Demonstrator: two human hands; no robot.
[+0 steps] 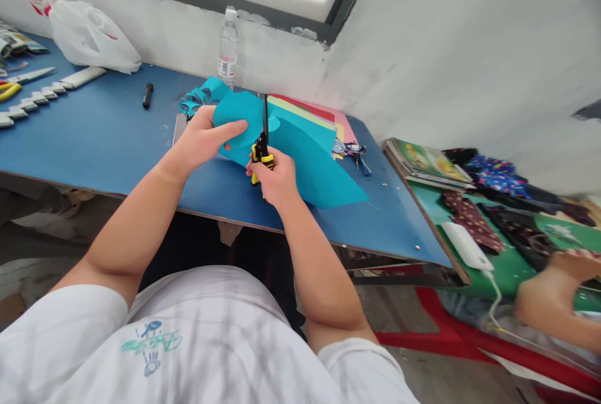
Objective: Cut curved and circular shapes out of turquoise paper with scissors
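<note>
My left hand [205,139] grips the near edge of a teal paper sheet [310,160], thumb on top, holding it up over the blue table [103,134]. My right hand [275,177] is closed around the yellow-and-black handles of scissors [261,141], whose dark blades point upward into the teal sheet. Cut teal scraps [200,98] lie just behind the left hand.
A stack of coloured sheets [323,117] lies under the teal one. A water bottle [228,47], a black marker [147,94], a white plastic bag [89,36] and folded paper strips [32,100] are on the table. Another person's arm [554,300] is at a green table on the right.
</note>
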